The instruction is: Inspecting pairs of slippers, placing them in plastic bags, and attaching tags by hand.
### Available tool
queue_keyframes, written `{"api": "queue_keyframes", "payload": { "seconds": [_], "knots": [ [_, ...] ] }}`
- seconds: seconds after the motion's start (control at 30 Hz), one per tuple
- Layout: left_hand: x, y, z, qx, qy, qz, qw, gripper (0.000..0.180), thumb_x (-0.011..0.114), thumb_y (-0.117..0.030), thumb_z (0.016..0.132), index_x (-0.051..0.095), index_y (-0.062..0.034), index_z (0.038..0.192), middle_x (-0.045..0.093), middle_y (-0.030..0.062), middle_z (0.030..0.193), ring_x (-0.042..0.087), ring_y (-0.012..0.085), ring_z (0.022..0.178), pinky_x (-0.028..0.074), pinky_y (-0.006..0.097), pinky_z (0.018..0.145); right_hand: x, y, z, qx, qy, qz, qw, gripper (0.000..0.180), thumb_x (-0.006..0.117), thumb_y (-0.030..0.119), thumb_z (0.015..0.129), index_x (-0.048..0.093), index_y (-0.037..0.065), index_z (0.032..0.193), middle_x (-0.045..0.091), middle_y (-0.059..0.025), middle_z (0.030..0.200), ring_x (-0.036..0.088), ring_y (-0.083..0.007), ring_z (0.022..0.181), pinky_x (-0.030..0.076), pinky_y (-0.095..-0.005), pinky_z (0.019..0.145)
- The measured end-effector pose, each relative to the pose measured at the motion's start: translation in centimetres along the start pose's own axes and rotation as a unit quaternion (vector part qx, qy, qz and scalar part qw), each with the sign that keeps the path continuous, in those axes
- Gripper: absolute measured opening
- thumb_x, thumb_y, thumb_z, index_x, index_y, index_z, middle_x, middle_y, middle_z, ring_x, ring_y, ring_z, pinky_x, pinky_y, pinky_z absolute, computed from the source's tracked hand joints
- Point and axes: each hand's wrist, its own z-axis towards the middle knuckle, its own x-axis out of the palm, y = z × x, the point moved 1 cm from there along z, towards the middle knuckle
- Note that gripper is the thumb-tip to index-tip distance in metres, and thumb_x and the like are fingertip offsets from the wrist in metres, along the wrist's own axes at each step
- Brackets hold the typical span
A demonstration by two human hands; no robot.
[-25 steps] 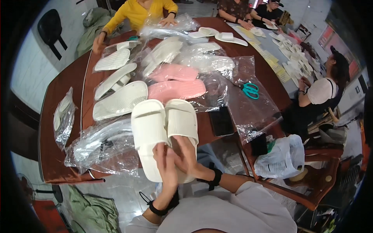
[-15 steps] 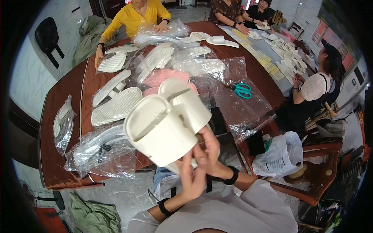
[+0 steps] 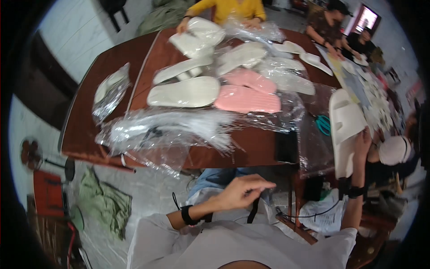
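Reddish-brown surface (image 3: 85,121) fills the middle of my feed, grey floor (image 3: 148,197) below it. Main item: white slipper (image 3: 344,125), held up toward the R end of the surface, toe end away from the wearer, strap facing my cam. R hand (image 3: 363,143) has it by the R side, lower half; fingers clamped on it, tho it's blurry & I can't make out each one. L hand (image 3: 239,193) hangs over the lap, in front of the near edge, well apart from the slipper: index stretched to the R, other fingers curled, thumb & index apart. Just L of the slipper I get teal scissors (image 3: 323,125), w/ a clear plastic sheet (image 3: 313,157) by them, then a flat black item (image 3: 285,150). Further L: pink slippers (image 3: 247,98) in clear wrap, white sole (image 3: 183,92) beside them, clear bags (image 3: 170,127) heaped nearest the wearer. Across, co-worker in yellow (image 3: 239,11), one hand at a white pair (image 3: 195,40).
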Motion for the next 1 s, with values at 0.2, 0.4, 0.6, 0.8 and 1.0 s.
{"api": "queue_keyframes", "payload": {
  "seconds": [0.2,0.4,0.6,0.8,1.0],
  "knots": [
    [-7.8,1.0,-5.4,-0.094,-0.239,0.091,0.962,0.032,0.051,0.007,0.085,0.065,-0.003,0.111,0.064,0.0081,0.097,0.06,0.0143,0.085,0.048,0.026,0.078,0.2,-11.5,8.6,-0.012,0.087,-0.274,0.958,0.019,0.056,0.016,0.091,0.056,-0.003,0.088,0.052,-0.0029,0.074,0.046,-0.0119,0.068,0.039,-0.0286,0.062],
    [-13.0,0.3,-8.6,-0.157,-0.381,0.161,0.897,0.028,0.051,0.001,0.088,0.065,-0.004,0.111,0.065,0.0073,0.098,0.06,0.0134,0.086,0.048,0.026,0.078,2.3,-16.9,14.7,0.098,0.138,-0.293,0.941,0.036,0.059,0.027,0.088,0.058,-0.009,0.092,0.061,-0.012,0.082,0.051,-0.0204,0.071,0.042,-0.0376,0.068],
    [-16.4,1.1,-10.5,-0.142,-0.443,0.426,0.776,0.03,0.061,-0.005,0.079,0.066,-0.008,0.109,0.06,0.0146,0.112,0.051,0.0344,0.105,0.04,0.042,0.094,6.0,-15.0,13.1,0.083,0.236,-0.346,0.904,0.051,0.063,0.031,0.085,0.057,-0.014,0.108,0.063,-0.0246,0.102,0.06,-0.0273,0.097,0.044,-0.0363,0.085],
    [-17.8,3.8,-13.0,-0.229,-0.426,0.568,0.666,0.065,0.073,-0.024,0.074,0.049,-0.0191,0.135,0.032,0.0264,0.142,0.026,0.0504,0.128,0.026,0.055,0.104,12.0,1.9,0.9,-0.093,0.267,-0.165,0.945,0.034,0.054,0.006,0.09,0.054,-0.001,0.123,0.057,-0.0129,0.12,0.052,-0.0236,0.114,0.039,-0.0341,0.1],
    [-18.4,6.4,-12.1,-0.258,-0.399,0.566,0.674,0.069,0.069,-0.035,0.079,0.042,-0.0165,0.139,0.024,0.0292,0.145,0.023,0.0507,0.13,0.024,0.057,0.105,18.6,20.6,-11.4,-0.035,0.455,-0.016,0.89,0.03,0.06,-0.002,0.083,0.057,0.001,0.112,0.055,-0.0072,0.109,0.055,-0.0177,0.102,0.046,-0.0287,0.084]
  ]
}}
